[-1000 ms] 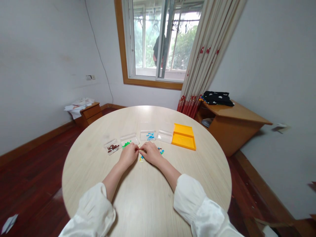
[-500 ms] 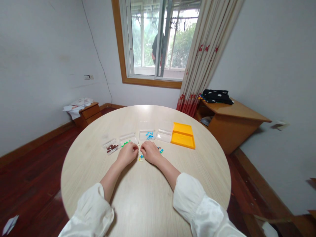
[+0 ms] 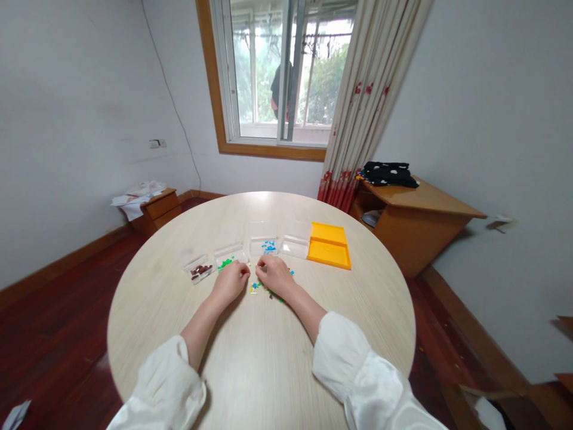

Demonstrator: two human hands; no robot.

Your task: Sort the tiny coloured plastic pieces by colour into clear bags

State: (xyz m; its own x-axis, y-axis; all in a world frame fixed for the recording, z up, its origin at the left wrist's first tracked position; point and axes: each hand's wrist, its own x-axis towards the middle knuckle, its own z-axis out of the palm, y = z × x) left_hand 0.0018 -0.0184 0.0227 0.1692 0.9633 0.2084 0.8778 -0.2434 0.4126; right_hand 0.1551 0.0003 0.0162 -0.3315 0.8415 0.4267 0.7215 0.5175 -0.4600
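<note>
My left hand [image 3: 231, 280] rests low over the table with its fingers pinched together; whatever lies between them is too small to make out. Close to its right, my right hand [image 3: 273, 275] is bent downward with closed fingertips, their grip hidden. Small mixed toy bricks [image 3: 255, 287] in blue, yellow, green and brown lie loose below and beside the right hand. Behind the hands stand clear plastic boxes: one with brown pieces [image 3: 201, 272], one with green pieces [image 3: 226, 263], one with blue pieces [image 3: 269, 246], and a clear box [image 3: 294, 247] further right.
An open yellow case [image 3: 330, 255] lies right of the clear boxes on the round table [image 3: 250, 370]. A wooden desk [image 3: 430, 203] with folded dark cloth [image 3: 390, 174] stands at the right, a small cabinet [image 3: 159, 206] with papers at the left. A person [image 3: 278, 89] shows beyond the window.
My right hand has shifted slightly right, widening the gap between the hands and uncovering loose pieces below it. The left hand stays pinched. The whole view has moved a little.
</note>
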